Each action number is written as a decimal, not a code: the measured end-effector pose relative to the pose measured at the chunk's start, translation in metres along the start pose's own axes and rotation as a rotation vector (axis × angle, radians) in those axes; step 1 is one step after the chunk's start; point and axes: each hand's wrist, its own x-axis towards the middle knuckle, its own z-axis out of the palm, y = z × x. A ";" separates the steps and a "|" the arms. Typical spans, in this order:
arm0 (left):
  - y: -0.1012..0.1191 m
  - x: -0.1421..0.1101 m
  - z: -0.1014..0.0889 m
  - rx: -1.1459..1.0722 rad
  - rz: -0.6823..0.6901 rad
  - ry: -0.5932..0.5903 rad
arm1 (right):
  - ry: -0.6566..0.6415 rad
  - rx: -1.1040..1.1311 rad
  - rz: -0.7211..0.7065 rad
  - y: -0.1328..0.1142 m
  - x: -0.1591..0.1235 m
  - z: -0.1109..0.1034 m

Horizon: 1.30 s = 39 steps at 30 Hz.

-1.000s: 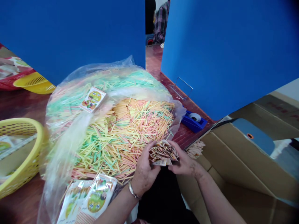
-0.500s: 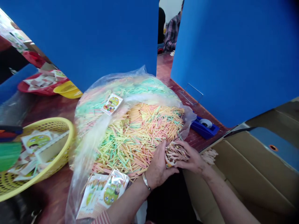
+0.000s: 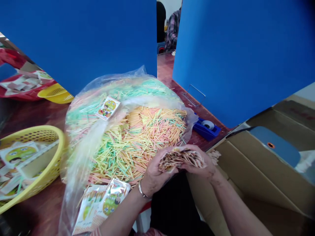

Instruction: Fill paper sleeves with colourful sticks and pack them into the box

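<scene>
A bundle of thin printed packets (image 3: 182, 159) is gripped between my two hands, its wavy layered edges facing up. My left hand (image 3: 155, 170), with a silver bangle at the wrist, is closed round the bundle's left end. My right hand (image 3: 203, 165) is closed round the right end. Just beyond my hands lies a large heap of thin pastel sticks (image 3: 137, 141) in an open clear plastic bag (image 3: 82, 154). On the bag rests a small printed card or packet (image 3: 108, 107). Flat printed packets (image 3: 110, 200) lie near my left forearm.
A yellow basket (image 3: 59, 144) with printed packets stands at left; a red basket (image 3: 27, 93) and a yellow scoop-like tray (image 3: 57, 93) are behind it. Blue panels (image 3: 110, 36) rise at the back. A blue tape dispenser (image 3: 206, 128) and an open cardboard box (image 3: 256, 170) are at right.
The bundle has been spread wider and flatter between my hands, which have moved further apart. The whole view has shifted, so the surroundings sit further left.
</scene>
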 end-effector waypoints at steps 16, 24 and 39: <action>0.012 0.008 0.004 -0.015 -0.042 -0.063 | 0.028 -0.141 -0.083 0.001 0.007 -0.002; -0.006 0.006 0.007 0.065 -0.153 -0.051 | -0.133 0.014 0.008 0.012 0.010 -0.006; -0.020 0.007 0.002 0.288 -0.096 -0.017 | -0.187 -0.783 -0.076 -0.032 0.020 0.016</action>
